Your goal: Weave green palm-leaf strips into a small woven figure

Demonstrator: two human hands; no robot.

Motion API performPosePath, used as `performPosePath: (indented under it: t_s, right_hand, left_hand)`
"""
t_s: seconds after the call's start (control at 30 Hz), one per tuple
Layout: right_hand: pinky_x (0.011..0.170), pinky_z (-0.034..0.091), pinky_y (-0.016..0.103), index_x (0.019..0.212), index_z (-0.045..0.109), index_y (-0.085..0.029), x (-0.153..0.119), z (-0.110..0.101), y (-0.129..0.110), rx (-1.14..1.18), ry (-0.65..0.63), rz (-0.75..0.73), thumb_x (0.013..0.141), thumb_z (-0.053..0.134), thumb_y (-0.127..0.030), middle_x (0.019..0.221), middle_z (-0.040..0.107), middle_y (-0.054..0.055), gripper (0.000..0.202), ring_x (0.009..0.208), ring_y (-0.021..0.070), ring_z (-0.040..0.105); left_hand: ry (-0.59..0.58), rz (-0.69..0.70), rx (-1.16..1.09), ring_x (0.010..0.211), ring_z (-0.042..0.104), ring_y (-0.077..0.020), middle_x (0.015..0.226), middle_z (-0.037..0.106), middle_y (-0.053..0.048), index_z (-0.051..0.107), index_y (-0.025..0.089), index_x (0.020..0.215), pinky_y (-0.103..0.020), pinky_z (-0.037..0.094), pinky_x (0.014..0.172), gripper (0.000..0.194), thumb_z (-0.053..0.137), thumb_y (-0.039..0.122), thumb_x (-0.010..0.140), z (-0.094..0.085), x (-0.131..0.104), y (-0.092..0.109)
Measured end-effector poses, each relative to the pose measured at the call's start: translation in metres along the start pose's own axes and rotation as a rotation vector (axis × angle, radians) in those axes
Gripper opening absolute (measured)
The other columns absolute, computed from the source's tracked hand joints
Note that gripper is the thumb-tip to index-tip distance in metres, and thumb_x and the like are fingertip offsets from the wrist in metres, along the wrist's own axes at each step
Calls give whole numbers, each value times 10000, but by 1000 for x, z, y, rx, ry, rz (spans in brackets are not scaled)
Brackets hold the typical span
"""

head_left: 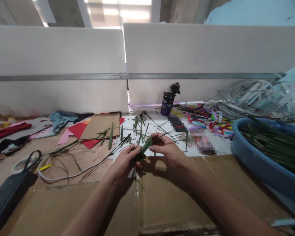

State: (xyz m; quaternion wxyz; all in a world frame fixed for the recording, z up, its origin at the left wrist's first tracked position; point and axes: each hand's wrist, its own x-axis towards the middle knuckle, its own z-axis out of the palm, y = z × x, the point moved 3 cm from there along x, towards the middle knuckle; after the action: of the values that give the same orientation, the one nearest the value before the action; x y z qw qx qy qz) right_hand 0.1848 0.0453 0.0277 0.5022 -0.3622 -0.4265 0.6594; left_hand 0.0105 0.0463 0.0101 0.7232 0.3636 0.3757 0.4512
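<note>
Both my hands meet above the near cardboard sheet, around a folded green leaf strip [145, 148]. My left hand [128, 158] is closed, pinching the lower end of the strip between thumb and fingers. At its upper end, my right hand [167, 149] has thumb and fingers bent around the strip's edge. Thin stems stick out near my left fingers. Just beyond, a dark knotted leaf figure [127, 138] and a pile of green leaf scraps [140, 123] lie on the white surface. Part of the strip is hidden by my fingers.
A blue basin [265, 157] of long green leaves stands at right. Coiled clear strapping [250, 95] and colourful ribbon scraps [211, 118] lie behind it. A dark bottle [167, 104] with its lid up stands at the back. A black case [13, 193] sits at left, near a white cable [71, 178].
</note>
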Motion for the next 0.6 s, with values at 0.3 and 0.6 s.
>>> performPosePath:
  t_s: [0.3,0.6]
  right_hand:
    - [838,536,395,864,689,-263,21,-15,-3,-114,106,-225,731,876,-275,867,703,-6,230,816,211,642]
    - [757,520,379,799,642,-253,21,-18,-7,-166,202,-246,708,889,-323,766,650,-18,272,742,201,614]
  left_hand:
    - [16,-33,-47,648,592,-149,844,687,-57,725,177,952,-284,502,603,369,774,539,901,16,-15,-3]
    - [19,157,285,891,662,-238,1114,765,-113,796,239,1131,-345,514,748,395,854,467,814,13,-14,13]
